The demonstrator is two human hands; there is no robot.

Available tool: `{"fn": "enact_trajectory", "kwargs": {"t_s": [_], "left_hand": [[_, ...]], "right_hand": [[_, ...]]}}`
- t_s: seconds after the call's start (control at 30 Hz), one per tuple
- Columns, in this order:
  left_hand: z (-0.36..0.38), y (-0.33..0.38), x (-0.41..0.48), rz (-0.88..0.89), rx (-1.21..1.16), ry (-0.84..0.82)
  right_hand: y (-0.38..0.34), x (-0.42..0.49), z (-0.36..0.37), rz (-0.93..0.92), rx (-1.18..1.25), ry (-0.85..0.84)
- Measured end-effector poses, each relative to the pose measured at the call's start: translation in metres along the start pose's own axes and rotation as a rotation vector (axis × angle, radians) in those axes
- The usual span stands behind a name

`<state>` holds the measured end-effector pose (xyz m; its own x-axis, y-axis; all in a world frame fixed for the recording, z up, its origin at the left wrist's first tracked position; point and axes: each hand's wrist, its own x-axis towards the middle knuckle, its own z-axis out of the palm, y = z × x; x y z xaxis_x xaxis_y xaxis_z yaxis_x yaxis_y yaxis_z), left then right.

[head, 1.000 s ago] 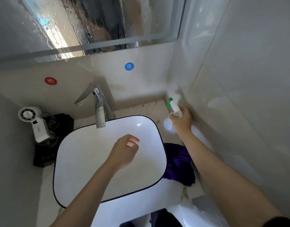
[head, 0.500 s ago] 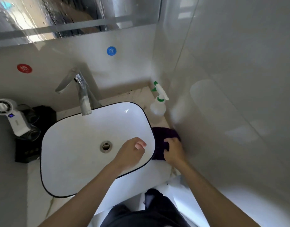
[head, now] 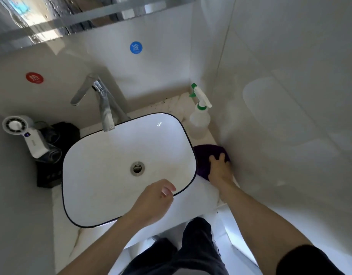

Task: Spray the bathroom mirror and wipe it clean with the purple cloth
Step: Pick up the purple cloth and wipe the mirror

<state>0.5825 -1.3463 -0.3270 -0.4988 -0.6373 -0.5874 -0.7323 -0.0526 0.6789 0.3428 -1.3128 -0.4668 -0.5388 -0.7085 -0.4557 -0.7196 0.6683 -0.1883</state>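
Since the purple cloth [head: 202, 157] looks soft, I'd bunch its middle; right hand [head: 218, 167] lies splayed on it, left hand [head: 153, 199] empty.

The left grip [head: 155, 199] is hanging palm-down in mid-air, its fingers loosely curling with nothing in them, and its bare forearm is slanting up from the lower left. The right grip [head: 219, 168] is reaching farther forward, palm down, with its fingers [head: 221, 156] spreading and pressing flat. Its arm is stretching out nearly straight from the lower right, a dark sleeve [head: 302, 261] covering the upper arm.
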Motion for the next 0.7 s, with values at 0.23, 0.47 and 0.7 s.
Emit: {"fn": "enact_trajectory", "kwargs": {"t_s": [0.23,0.47,0.7], "left_hand": [[0.006,0.029,0.008,0.067,-0.062,-0.028],[-0.007,0.067,0.005,0.155,-0.462,-0.252],[-0.011,0.092,-0.014,0.215,-0.762,-0.286]], "right_hand": [[-0.015,-0.06,-0.076,0.236,0.986,-0.012],[-0.031,-0.158,-0.133,0.011,1.403,0.082],[-0.058,-0.191,-0.126,-0.127,1.18,0.253]]}}
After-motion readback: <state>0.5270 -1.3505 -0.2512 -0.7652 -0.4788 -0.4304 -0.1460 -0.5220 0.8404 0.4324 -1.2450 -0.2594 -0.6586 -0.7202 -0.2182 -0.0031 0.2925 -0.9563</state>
